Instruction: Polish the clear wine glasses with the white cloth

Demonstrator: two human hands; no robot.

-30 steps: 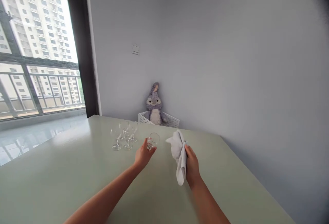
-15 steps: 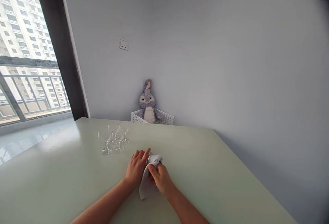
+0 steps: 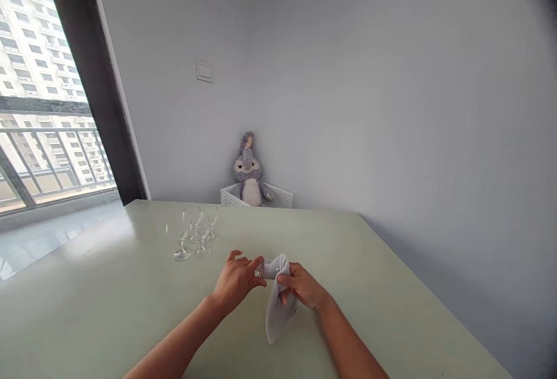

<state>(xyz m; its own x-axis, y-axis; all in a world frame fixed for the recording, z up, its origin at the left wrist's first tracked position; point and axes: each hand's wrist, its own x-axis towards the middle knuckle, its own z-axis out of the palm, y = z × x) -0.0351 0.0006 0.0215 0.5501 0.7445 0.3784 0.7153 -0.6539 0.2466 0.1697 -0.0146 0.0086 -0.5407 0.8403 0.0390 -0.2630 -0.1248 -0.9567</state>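
A clear glass lies sideways between the thumb and forefinger of my left hand, its stem end toward that hand. My right hand is closed on a light grey cloth, part of which is pushed into the bowl of the glass. The rest of the cloth hangs down below my right fingers. Several clear stemmed glasses stand upright in a group on the pale green table, to the left of and beyond my left hand.
A grey plush toy sits in a white perforated basket behind the table's far edge. Grey walls rise behind and to the right. At the left is a window with a railing.
Both hands have moved apart and the right hand has shifted right with the cloth. The glass between them now shows sideways, with cloth inside. The view has shifted slightly.
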